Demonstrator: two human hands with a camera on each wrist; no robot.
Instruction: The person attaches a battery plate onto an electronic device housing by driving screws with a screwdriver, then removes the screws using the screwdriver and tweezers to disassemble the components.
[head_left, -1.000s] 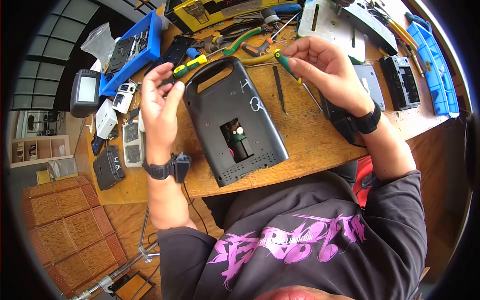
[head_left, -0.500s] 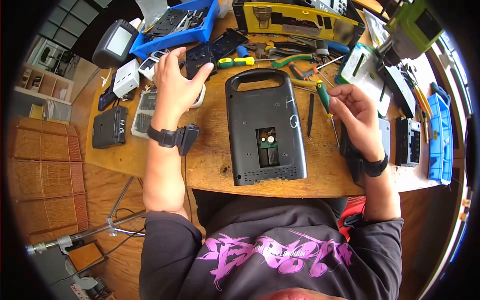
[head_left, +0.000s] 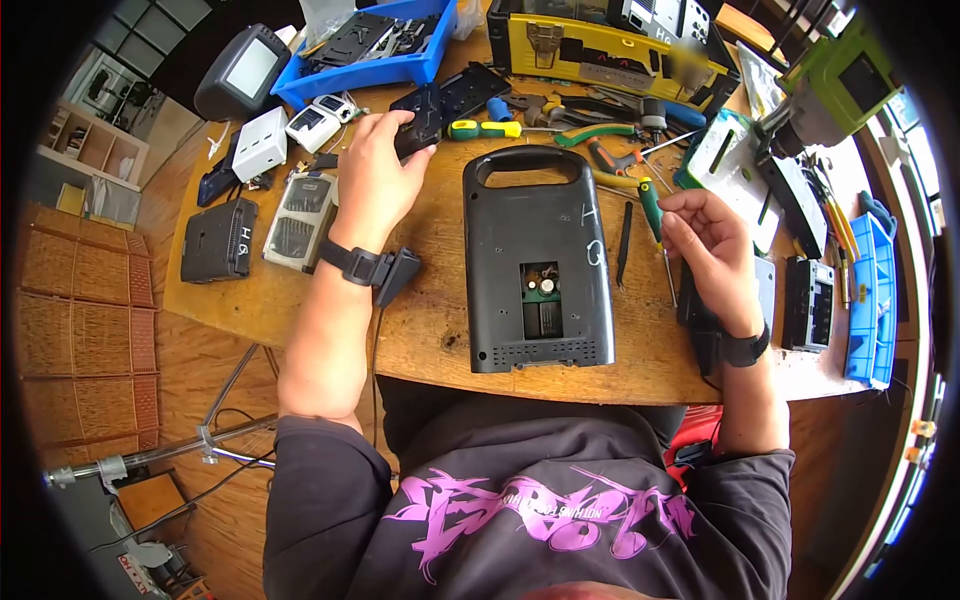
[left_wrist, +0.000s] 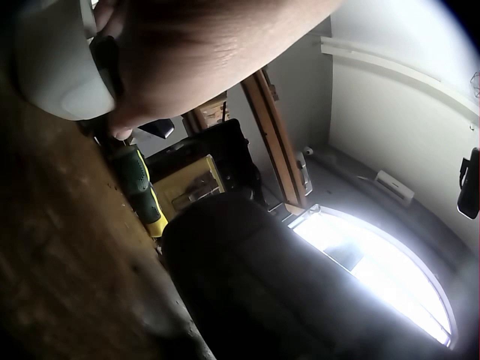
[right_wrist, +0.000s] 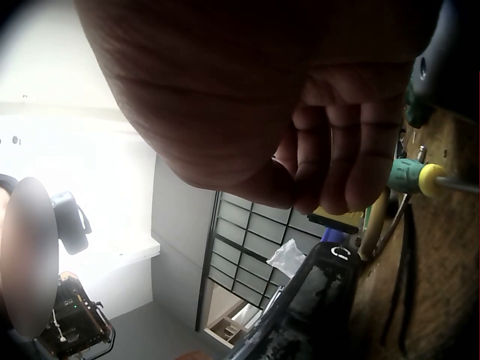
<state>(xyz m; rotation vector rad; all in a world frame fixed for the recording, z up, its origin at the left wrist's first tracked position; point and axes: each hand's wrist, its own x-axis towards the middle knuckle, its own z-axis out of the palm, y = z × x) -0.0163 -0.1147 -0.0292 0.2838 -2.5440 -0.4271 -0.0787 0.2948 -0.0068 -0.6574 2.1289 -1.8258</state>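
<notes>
A black housing [head_left: 538, 220] with a handle and a square opening lies flat in the middle. In the head view my left hand [head_left: 382, 180] is over the back left of the bench, thumb and fingers apart around a black part [head_left: 428, 112]; contact with it is unclear. Part of a rounded white thing [left_wrist: 64, 64] shows beside the left hand [left_wrist: 202, 52] in the left wrist view. My right hand [head_left: 715, 255] hangs loosely curled, empty, beside a green screwdriver [head_left: 651, 208], whose handle [right_wrist: 406, 176] shows behind the fingers in the right wrist view.
A yellow-green screwdriver [head_left: 485, 130], pliers [head_left: 595, 134] and black tweezers [head_left: 625, 245] lie around the housing. Behind stand a blue tray [head_left: 375, 72] and a yellow toolbox [head_left: 610, 58]. A bit case [head_left: 300, 222] is left; a blue organizer [head_left: 872, 300] is far right.
The head view has swung, shifting the bench. My left hand has moved in over the black part, with thumb and fingers closer together. My right hand stays near the green screwdriver.
</notes>
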